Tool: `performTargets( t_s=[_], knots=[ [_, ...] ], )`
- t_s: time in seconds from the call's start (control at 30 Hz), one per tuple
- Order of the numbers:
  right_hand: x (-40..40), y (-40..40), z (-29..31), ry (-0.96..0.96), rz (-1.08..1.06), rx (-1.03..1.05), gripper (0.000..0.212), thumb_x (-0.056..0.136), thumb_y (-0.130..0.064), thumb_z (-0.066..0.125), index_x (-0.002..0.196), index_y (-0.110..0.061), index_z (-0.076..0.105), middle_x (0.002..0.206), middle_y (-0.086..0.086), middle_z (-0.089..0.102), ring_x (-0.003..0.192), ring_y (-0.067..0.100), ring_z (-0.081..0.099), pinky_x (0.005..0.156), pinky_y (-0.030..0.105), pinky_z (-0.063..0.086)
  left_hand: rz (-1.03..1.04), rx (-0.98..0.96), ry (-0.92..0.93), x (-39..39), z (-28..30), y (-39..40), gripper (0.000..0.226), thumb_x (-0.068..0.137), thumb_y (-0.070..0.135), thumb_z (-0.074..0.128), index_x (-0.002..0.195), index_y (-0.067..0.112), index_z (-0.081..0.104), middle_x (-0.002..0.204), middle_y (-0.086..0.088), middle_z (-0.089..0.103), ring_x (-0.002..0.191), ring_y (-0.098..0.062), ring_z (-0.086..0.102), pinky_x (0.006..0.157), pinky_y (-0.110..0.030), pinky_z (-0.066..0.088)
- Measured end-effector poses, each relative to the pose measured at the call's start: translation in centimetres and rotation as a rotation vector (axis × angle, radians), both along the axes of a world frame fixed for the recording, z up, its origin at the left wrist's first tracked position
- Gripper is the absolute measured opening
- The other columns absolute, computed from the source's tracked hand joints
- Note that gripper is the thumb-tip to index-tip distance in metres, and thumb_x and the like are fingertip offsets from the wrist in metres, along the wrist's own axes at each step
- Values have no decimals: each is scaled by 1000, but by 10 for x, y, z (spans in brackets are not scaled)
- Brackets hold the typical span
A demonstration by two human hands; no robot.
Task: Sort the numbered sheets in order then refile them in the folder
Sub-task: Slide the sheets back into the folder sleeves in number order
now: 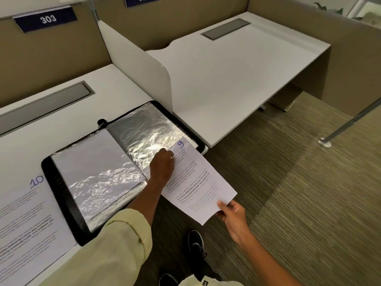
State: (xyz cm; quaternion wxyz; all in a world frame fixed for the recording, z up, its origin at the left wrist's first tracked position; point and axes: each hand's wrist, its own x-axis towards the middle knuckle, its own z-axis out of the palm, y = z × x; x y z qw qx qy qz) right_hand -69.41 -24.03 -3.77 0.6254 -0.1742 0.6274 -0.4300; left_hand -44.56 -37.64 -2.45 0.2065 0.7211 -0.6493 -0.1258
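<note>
A black folder (61, 195) with shiny plastic sleeves lies open on the white desk (86, 100). The sheet numbered 9 (198, 182) sticks out from the right-hand sleeve (144, 131), hanging past the desk's front edge. My left hand (162, 165) pinches the sleeve's edge where the sheet's top meets it. At the sheet's lower corner, my right hand (232, 213) grips the paper between thumb and fingers. The sheet numbered 10 (26, 223) lies flat on the desk to the left of the folder.
A white divider panel (140, 67) stands just behind the folder, and a second desk (237, 75) lies beyond it. Grey cable flaps (45, 106) are set into the desk tops. Carpet and my black shoes (195, 242) are below.
</note>
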Motion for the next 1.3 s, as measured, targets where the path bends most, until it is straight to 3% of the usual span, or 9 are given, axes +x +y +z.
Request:
performTargets(
  t_s=[0.23, 0.5, 0.63, 0.77, 0.97, 1.3],
  knots=[
    [9, -10, 6, -82, 41, -60, 22, 90, 5, 63, 111, -2, 65, 106, 11, 75, 100, 24, 72, 77, 34, 61, 7, -44, 7, -11, 1, -4, 14, 91, 14, 59, 80, 8, 66, 84, -4, 57, 77, -21, 55, 62, -31, 41],
    [57, -54, 24, -72, 92, -84, 15, 93, 3, 60, 105, -5, 65, 104, 9, 74, 97, 22, 72, 72, 28, 60, -8, -51, 46, -10, 7, 2, 12, 90, 15, 64, 84, 8, 71, 88, -7, 61, 82, -23, 58, 68, -36, 49],
    [72, -71, 25, -56, 173, -89, 13, 94, -3, 62, 106, -6, 64, 108, 9, 73, 100, 21, 72, 82, 34, 60, 46, -18, 113, -6, 7, 5, 12, 93, 20, 62, 93, 12, 72, 95, -5, 64, 88, -20, 58, 77, -37, 51],
    [67, -65, 22, 28, 276, -132, 14, 94, -8, 64, 107, -10, 66, 105, 3, 74, 95, 18, 73, 79, 33, 60, 90, -18, 167, -4, 5, 10, 11, 92, 22, 63, 93, 15, 71, 96, -2, 64, 89, -18, 58, 80, -35, 51],
    [73, -68, 13, 236, 400, -154, 10, 98, -11, 59, 102, -6, 66, 91, 12, 74, 75, 23, 74, 66, 29, 60, 152, -42, 198, -10, 9, 17, 7, 91, 16, 63, 89, 13, 69, 98, -3, 64, 94, -18, 56, 79, -29, 45],
    [117, -117, 21, 311, 420, -198, 13, 96, -10, 62, 84, -5, 66, 80, 11, 73, 69, 17, 74, 72, 37, 63, 233, -64, 308, -18, 18, 17, 8, 91, 15, 64, 95, 12, 70, 104, -3, 67, 99, -16, 59, 89, -28, 46]
  ],
)
